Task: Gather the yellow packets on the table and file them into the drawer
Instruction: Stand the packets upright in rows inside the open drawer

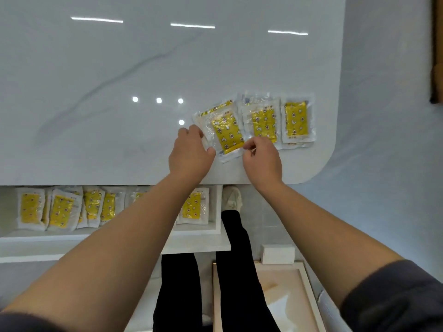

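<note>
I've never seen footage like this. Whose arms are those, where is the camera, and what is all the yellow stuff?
There is no machine here. A person wears one camera on the head, looking down at their own bare arms. The left hand and the right hand each grip an edge of a tilted pile of yellow packets on the white table. A middle pile and a right-hand pile lie flat beside it. Below the table edge, an open drawer already holds a row of filed packets.

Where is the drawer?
In the head view, the open drawer sits lower left, under the near edge of the table, holding a row of yellow packets.
</note>
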Motion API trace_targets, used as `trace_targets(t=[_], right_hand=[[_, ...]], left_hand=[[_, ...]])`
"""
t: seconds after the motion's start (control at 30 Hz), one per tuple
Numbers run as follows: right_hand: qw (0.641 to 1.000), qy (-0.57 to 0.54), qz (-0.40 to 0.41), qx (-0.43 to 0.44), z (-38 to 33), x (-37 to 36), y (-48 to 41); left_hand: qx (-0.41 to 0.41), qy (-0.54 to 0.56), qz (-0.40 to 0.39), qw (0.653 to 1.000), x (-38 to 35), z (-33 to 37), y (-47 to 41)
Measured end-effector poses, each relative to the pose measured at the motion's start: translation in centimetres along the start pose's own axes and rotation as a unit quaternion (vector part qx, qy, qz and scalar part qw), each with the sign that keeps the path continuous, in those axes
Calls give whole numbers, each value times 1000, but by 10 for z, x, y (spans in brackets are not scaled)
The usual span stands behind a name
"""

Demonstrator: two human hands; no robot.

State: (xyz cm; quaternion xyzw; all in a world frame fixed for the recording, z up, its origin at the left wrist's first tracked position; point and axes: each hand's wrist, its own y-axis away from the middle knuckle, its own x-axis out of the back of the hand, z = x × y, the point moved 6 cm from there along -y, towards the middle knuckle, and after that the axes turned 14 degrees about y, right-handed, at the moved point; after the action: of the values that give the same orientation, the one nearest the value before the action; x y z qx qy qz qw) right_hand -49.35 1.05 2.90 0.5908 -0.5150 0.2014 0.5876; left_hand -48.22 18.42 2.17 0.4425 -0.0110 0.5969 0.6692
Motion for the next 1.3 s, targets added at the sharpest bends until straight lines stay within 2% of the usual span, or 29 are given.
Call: trace_targets(t=[0.13, 0.23, 0.4, 0.5, 0.6, 0.67, 0.77, 0.87, 1.03, 1.13, 1.3], right_hand=[[996, 65, 54, -19, 24, 30, -37], [994, 95, 56, -26, 34, 41, -60], [974, 215, 3, 78, 25, 35, -87], [951, 288, 8, 115, 17, 35, -98], [946, 301, 16, 121, 12, 39, -104], [964, 243, -12, 106, 12, 41, -105], [993, 40, -91, 60, 13, 39, -104], [993, -11, -104, 45, 13, 41, -98], [968, -152, -195, 42, 10, 33, -79], [947, -193, -255, 39, 12, 23, -71], [908, -305, -285, -27, 28, 17, -63]], left_hand=[[-9, -105, 39, 994, -12, 23, -24], [-13, -165, 24, 986, -23, 36, -38], [-37, -249, 27, 967, -33, 46, -52], [-34, -255, 29, 966, -30, 48, -56], [0, -199, 9, 980, -25, 41, -62], [29, -116, -20, 993, -21, 36, -63], [57, 27, -46, 997, -14, 30, -61], [84, 132, -71, 985, -8, 20, -56], [130, 256, -84, 954, -2, 8, -48], [146, 275, -110, 944, 0, 3, -45], [164, 295, -148, 930, 2, -2, -35]])
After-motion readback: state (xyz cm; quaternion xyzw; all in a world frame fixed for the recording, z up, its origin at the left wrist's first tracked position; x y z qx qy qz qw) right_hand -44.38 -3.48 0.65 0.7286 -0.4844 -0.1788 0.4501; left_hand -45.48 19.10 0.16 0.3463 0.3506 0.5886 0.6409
